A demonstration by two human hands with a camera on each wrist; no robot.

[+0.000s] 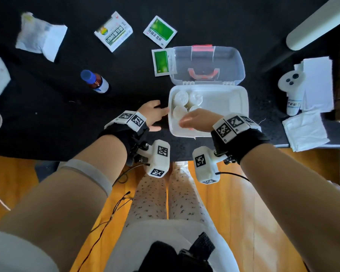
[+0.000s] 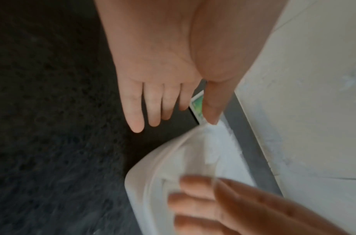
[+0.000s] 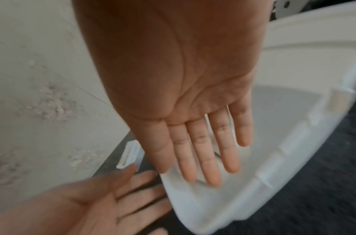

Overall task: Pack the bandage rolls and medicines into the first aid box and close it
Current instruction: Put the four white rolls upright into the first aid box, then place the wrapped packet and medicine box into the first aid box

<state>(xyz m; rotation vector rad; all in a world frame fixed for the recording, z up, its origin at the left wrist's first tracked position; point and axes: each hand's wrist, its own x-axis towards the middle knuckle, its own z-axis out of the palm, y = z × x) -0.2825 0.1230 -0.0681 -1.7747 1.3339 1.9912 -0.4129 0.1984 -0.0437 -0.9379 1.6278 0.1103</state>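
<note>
The right hand (image 1: 196,119) hovers flat, fingers straight and empty, over the near left corner of the first aid box (image 1: 234,114); the left hand (image 1: 152,114), also spread and empty, sits just beside its left wall. Bandage rolls (image 1: 186,102) stand inside. Farther off lie the brown bottle (image 1: 95,81), green sachets (image 1: 161,62) and medicine carton (image 1: 113,32)

A dark, felt-like table covering (image 1: 57,118) is seen across the upper part of the head view, ended by a straight near edge. Below that edge a glossy orange-brown wooden floor (image 1: 234,213) is shown, with bright daylight reflected along it. A pale cylindrical bar (image 1: 314,26) is seen slanting across the top right corner. In both wrist views a cream wall surface (image 3: 42,95) with rough, chipped patches is recorded, met by a grey strip (image 2: 251,151) at its base. Thin dark cables (image 1: 114,211) are noted trailing over the floor.
</note>
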